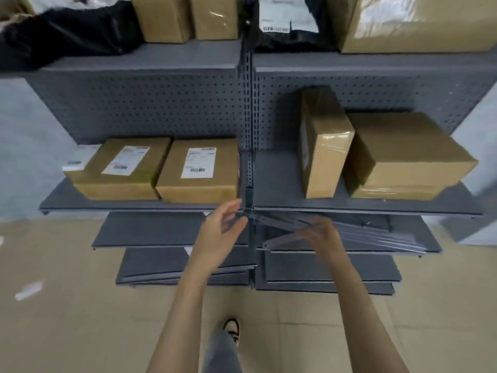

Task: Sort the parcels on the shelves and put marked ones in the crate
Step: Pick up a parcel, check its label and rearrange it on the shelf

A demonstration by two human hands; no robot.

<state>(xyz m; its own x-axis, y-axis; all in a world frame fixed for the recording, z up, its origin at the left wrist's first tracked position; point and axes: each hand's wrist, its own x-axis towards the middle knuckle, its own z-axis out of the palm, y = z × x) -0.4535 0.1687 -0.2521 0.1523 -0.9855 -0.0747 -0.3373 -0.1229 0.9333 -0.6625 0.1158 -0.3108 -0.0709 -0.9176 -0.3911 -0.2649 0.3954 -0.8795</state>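
I face a grey metal shelf unit. On its middle left board lie two flat brown boxes with white labels. The middle right board holds an upright brown box beside a wider brown box. My left hand is raised in front of the shelf edge with fingers spread, holding nothing. My right hand is blurred, below the right board's front edge, with its fingers in front of thin grey flat parcels; a grip cannot be made out. No crate is in view.
The top shelf carries brown boxes and black poly bags, one with a white label. Lower boards step out toward me. Beige floor lies below, with my shoe on it.
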